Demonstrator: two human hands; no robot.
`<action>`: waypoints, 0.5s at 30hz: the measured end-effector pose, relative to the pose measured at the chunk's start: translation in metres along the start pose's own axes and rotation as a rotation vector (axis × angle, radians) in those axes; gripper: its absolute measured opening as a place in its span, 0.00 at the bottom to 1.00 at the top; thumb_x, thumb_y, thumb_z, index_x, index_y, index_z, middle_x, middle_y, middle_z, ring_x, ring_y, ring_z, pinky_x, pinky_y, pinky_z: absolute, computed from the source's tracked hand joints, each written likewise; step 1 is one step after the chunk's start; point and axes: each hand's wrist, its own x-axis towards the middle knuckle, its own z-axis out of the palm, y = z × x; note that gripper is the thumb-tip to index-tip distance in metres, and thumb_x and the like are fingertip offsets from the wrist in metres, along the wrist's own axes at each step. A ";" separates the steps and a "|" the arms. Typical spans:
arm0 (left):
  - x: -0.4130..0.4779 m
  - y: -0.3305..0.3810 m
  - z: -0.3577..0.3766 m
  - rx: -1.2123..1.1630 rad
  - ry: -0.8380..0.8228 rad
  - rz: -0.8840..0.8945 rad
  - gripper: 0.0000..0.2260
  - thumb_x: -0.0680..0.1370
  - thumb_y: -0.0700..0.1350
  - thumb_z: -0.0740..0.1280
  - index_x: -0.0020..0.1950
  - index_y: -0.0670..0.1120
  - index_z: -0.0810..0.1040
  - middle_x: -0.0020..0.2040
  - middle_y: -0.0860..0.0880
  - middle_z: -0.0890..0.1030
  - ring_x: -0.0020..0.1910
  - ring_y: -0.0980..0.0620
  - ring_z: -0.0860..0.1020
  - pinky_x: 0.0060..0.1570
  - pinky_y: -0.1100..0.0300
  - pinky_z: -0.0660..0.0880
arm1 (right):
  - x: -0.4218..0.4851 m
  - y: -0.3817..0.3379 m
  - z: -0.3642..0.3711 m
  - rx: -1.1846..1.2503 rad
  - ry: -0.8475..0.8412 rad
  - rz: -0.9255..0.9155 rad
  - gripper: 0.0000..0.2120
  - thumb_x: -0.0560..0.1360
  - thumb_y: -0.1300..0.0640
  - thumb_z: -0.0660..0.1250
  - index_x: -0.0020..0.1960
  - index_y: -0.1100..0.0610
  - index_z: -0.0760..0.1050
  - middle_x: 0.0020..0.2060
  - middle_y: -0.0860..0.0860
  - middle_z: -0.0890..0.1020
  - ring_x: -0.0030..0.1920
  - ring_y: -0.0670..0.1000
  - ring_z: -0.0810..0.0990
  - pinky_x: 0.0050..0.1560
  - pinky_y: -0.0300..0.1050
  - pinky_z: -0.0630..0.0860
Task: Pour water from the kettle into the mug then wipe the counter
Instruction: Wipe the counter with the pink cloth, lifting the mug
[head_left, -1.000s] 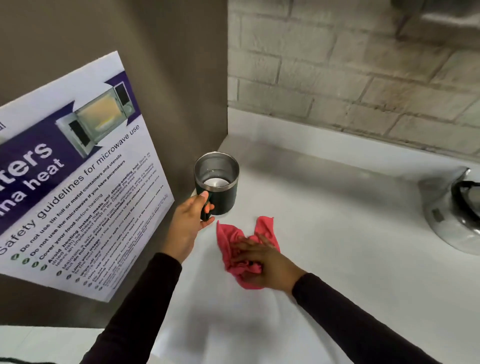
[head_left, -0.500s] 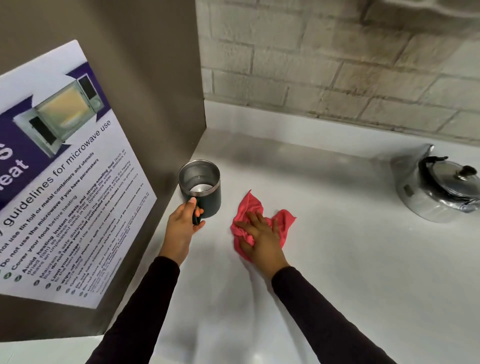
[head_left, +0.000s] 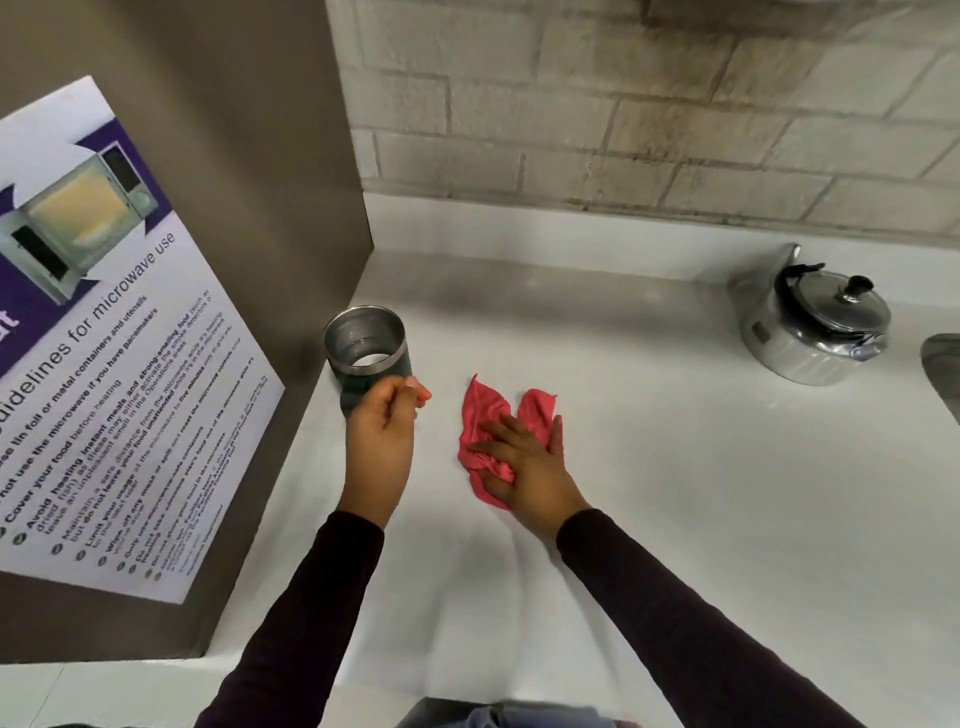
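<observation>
A dark mug (head_left: 367, 349) with a steel inside holds some water and stands on the white counter (head_left: 675, 493) beside a grey panel. My left hand (head_left: 383, 431) is wrapped around its near side. A red cloth (head_left: 491, 415) lies flat on the counter right of the mug, and my right hand (head_left: 524, 462) presses on it with fingers spread. The steel kettle (head_left: 815, 327), lid on, stands far right near the back wall, away from both hands.
The grey panel (head_left: 208, 182) on the left carries a microwave safety poster (head_left: 104, 364). A brick wall (head_left: 649, 104) runs along the back. A sink edge (head_left: 943, 369) shows at the far right.
My right hand has slid the cloth to the right, away from the mug. My left hand stays on the mug. The view has shifted, bringing the kettle fully into sight.
</observation>
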 end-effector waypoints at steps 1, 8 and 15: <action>-0.003 0.001 0.009 -0.008 -0.060 -0.005 0.13 0.79 0.44 0.59 0.36 0.52 0.75 0.38 0.55 0.78 0.36 0.68 0.75 0.40 0.77 0.71 | -0.010 0.006 -0.005 -0.044 0.027 0.021 0.17 0.77 0.48 0.62 0.65 0.44 0.73 0.73 0.43 0.66 0.77 0.47 0.53 0.69 0.63 0.28; -0.022 0.011 0.069 -0.042 -0.280 0.025 0.14 0.79 0.41 0.58 0.36 0.49 0.74 0.37 0.54 0.78 0.34 0.64 0.75 0.38 0.74 0.71 | -0.081 0.078 -0.054 -0.027 0.178 0.254 0.18 0.75 0.53 0.66 0.65 0.46 0.74 0.72 0.45 0.68 0.77 0.47 0.51 0.76 0.57 0.44; -0.043 0.025 0.149 -0.066 -0.482 0.016 0.13 0.79 0.40 0.58 0.36 0.47 0.75 0.35 0.55 0.78 0.32 0.64 0.74 0.38 0.72 0.71 | -0.144 0.153 -0.108 -0.107 0.362 0.480 0.16 0.76 0.55 0.65 0.63 0.47 0.76 0.70 0.49 0.72 0.76 0.52 0.56 0.74 0.60 0.50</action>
